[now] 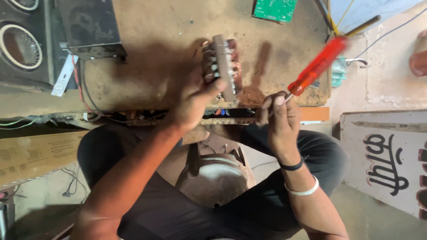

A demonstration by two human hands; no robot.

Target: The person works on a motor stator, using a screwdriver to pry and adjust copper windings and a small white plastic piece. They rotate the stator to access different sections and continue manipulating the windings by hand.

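Below, seen from a head-worn camera, a person sat cross-legged on the floor at a low wooden bench [164, 53] and worked with both bare hands. The left hand [193, 100] was closed around the lower end of a small transformer [222, 66], a stack of grey metal plates with copper-coloured windings, which stood roughly upright on the bench near its front edge. The thumb pressed against the plate stack while the other fingers wrapped behind it. The right hand [279, 116] was clenched tightly, fingers curled in, and gripped a screwdriver with a translucent red handle [316, 66]; the handle pointed up and to the right, away from the transformer, and the metal shaft was hidden inside the fist. That wrist wore a black band and a white band. Farther back on the bench lay a green circuit board [275, 9] and a dark metal box [91, 29]. A black speaker cabinet [22, 42] stood at the left, and a painted signboard [387, 155] lay at the right.
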